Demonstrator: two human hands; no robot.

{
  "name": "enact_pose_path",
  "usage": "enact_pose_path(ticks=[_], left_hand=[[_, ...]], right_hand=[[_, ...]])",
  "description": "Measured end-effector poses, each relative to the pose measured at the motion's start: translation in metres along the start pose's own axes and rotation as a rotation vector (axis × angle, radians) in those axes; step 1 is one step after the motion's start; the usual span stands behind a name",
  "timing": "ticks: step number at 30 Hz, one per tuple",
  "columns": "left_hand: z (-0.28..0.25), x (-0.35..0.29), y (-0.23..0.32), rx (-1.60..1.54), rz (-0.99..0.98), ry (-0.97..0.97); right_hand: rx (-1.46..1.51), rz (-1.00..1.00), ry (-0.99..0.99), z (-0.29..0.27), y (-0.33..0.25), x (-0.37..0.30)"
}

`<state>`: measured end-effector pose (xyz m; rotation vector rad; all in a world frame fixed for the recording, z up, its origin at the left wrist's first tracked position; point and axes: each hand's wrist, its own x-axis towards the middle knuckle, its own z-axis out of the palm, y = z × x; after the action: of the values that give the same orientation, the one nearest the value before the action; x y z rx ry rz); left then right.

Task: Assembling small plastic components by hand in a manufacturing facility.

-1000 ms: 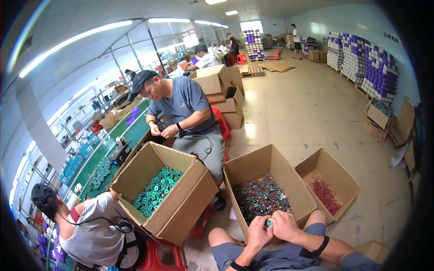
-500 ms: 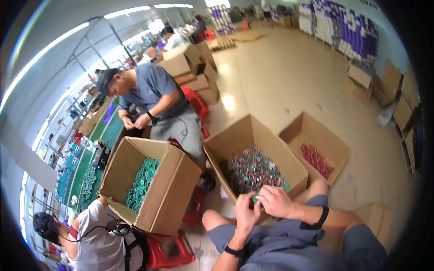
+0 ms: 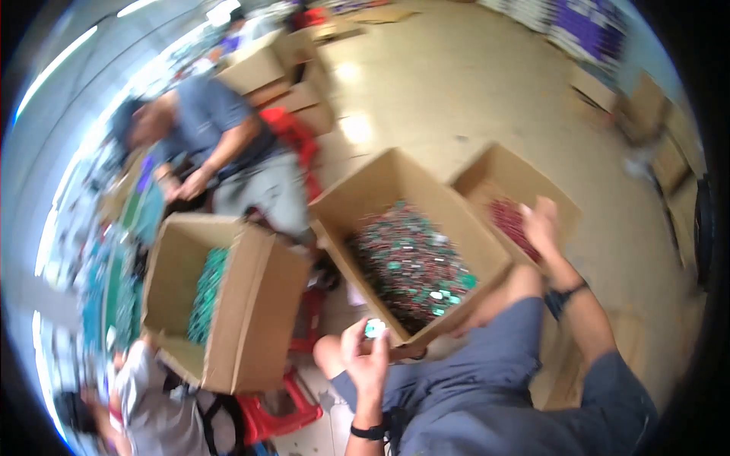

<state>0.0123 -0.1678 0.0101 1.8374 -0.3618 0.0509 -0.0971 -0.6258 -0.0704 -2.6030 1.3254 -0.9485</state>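
My left hand (image 3: pixel 366 363) pinches a small green round piece (image 3: pixel 374 328) with a bright white glare on it. It is at the near left corner of the large cardboard box (image 3: pixel 414 171), which holds a heap of mixed green, red and silvery parts (image 3: pixel 411 258). Over the smaller cardboard box (image 3: pixel 498 163) to the right is my right hand (image 3: pixel 541 226), beside a pile of thin red pieces (image 3: pixel 508 220). Motion blur smears its fingers, so whether they hold anything is unclear.
On the left, a tilted cardboard box (image 3: pixel 266 319) contains green ring-shaped parts (image 3: pixel 207 292). A co-worker in a cap (image 3: pixel 213 114) sits beyond it; another person (image 3: pixel 156 399) is at lower left. Red stools (image 3: pixel 281 414) stand near them. Flattened cardboard (image 3: pixel 673 152) leans at the right.
My hands were together over the large box's near edge and have parted. The left moved down and left with the green piece; the right went up and right to the smaller box. The view shifted.
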Motion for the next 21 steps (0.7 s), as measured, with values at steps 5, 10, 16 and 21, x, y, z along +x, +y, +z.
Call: enact_pose_path(ticks=[5,10,16,21], left_hand=[[-0.043,0.03,-0.011,-0.129,-0.026,0.096],[-0.171,0.089,0.018,-0.035,0.021,0.221],[-0.32,0.235,-0.018,0.721,-0.038,0.343],[-0.394,0.305,-0.085,1.165,-0.364,-0.068]], right_hand=[[0.198,-0.243,-0.257,0.037,0.041,-0.101],[0.558,-0.157,-0.665,0.003,-0.04,-0.171],[0.492,-0.219,-0.722,-0.011,-0.058,-0.192],[0.394,-0.326,-0.809,-0.023,-0.08,-0.197]])
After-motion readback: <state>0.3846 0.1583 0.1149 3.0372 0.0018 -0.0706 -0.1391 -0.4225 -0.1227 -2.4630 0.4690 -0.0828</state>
